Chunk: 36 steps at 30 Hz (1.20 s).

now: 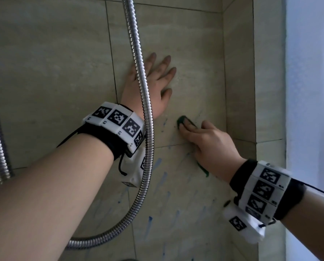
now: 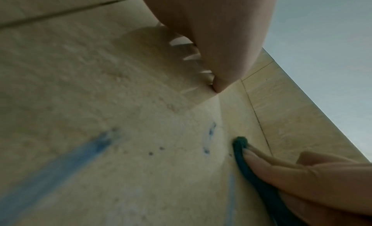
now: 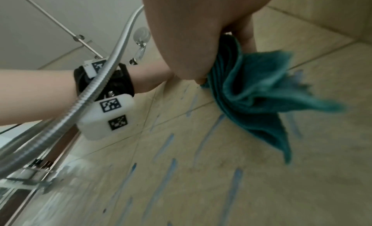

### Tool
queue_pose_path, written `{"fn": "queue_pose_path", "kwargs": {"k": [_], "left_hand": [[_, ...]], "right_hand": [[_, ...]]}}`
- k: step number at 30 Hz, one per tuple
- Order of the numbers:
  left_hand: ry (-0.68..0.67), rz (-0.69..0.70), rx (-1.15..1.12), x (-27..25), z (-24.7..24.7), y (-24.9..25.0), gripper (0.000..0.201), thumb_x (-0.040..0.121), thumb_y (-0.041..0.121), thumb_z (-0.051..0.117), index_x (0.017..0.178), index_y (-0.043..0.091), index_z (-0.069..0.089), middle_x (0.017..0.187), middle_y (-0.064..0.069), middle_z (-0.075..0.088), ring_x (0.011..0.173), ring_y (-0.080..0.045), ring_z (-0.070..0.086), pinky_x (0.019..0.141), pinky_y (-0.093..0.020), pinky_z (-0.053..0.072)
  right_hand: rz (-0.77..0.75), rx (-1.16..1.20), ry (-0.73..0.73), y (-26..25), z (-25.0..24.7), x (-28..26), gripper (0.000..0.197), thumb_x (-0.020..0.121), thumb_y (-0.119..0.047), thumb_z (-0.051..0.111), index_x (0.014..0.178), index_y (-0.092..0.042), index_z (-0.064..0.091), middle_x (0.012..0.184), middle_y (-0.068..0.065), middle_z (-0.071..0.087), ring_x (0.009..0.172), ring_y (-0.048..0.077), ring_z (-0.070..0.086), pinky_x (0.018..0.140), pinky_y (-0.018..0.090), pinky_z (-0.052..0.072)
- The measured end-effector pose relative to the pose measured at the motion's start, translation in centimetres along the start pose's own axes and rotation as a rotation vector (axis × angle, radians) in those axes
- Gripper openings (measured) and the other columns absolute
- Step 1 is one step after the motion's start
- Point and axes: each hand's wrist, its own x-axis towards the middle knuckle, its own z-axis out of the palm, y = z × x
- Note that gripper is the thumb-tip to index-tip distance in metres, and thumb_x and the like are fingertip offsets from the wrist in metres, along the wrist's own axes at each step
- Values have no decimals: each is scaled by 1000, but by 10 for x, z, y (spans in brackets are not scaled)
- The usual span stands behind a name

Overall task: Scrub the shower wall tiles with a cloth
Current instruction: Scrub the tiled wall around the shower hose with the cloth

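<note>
Our right hand [image 1: 212,140] holds the folded dark green terry cloth [image 3: 251,92], fingers pressing it against the beige glazed wall tiles [image 1: 198,53]. Blue streaks [image 1: 157,164] lie below and left of this grip. Our left hand [image 1: 151,85] rests flat, fingers spread, just above.

The cloth [image 3: 253,86] is soft teal terry (fluffy), the tiles [image 1: 49,59] smooth beige ceramic, the hose [image 1: 138,59] ribbed shiny metal.

Bare forearms, black wrist straps [image 1: 240,172], white tag-printed camera blocks [image 1: 117,121]
</note>
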Motion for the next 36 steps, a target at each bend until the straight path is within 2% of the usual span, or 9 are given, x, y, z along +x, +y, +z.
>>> {"fn": "queue_pose_path", "kwargs": {"k": [5, 9, 12, 14, 17, 21, 24, 30, 36], "left_hand": [[-28, 26, -8, -2, -3, -5, 56, 100, 41, 36, 152, 31, 19, 161, 10, 1, 148, -22, -7, 119, -48, -2], [-64, 26, 21, -6, -5, -6, 55, 101, 41, 32, 153, 33, 13, 161, 10, -4, 148, -21, -10, 118, -46, -3], [-67, 25, 19, -10, -6, -6, 56, 101, 40, 33, 153, 33, 13, 161, 11, -4, 148, -21, -10, 118, -45, -4], [-73, 24, 26, -14, -5, -6, 55, 102, 39, 32, 153, 33, 12, 161, 11, -5, 148, -21, -10, 118, -45, -4], [-85, 26, 45, -19, -5, -6, 55, 102, 39, 30, 153, 33, 10, 161, 10, -6, 148, -22, -10, 118, -45, -4], [-93, 40, 67, -19, -5, -7, 56, 102, 40, 30, 153, 34, 10, 161, 11, -6, 148, -22, -9, 119, -45, -2], [-89, 45, 47, -23, -6, -11, 55, 102, 40, 31, 153, 34, 12, 161, 11, -5, 148, -21, -9, 119, -44, -2], [-82, 8, 67, -38, -4, -22, 56, 101, 45, 27, 152, 37, 8, 161, 12, -8, 147, -22, -13, 116, -44, -11], [-56, -23, 44, -54, 0, -26, 55, 101, 41, 30, 153, 34, 12, 161, 7, -6, 148, -24, -11, 117, -45, -8]], "right_hand": [[296, -116, 4, 24, -31, 29, 63, 92, -8, 38, 149, -33, 29, 115, 13, 54, 97, 32, 48, 68, 31, 36], [530, -43, 51, 32, -42, 51, 62, 91, -3, 36, 150, -21, 30, 116, 26, 53, 102, 40, 51, 72, 36, 38], [426, -130, 19, 13, -18, 31, 61, 87, -2, 45, 147, -4, 32, 124, 27, 53, 99, 40, 54, 65, 37, 42], [250, -168, -44, -4, 4, 5, 60, 73, 2, 56, 132, 7, 50, 124, 26, 58, 87, 38, 60, 48, 33, 46], [89, -184, -45, -11, 19, -19, 56, 69, -10, 38, 117, 2, 65, 116, 16, 67, 82, 26, 53, 35, 22, 40], [162, -204, -59, 0, -7, -5, 61, 86, -2, 46, 145, -18, 41, 145, 0, 47, 100, 31, 50, 54, 30, 45], [475, -160, -50, 17, -34, 21, 62, 93, -7, 39, 151, -25, 26, 135, 18, 47, 112, 36, 47, 79, 36, 44], [663, -23, 31, 15, -18, 35, 54, 90, -4, 38, 145, -9, 36, 112, 22, 58, 103, 38, 52, 68, 33, 35], [466, -58, -74, -35, 14, -20, 58, 93, -11, 36, 150, -5, 25, 133, 19, 51, 111, 34, 50, 69, 30, 33]]}}
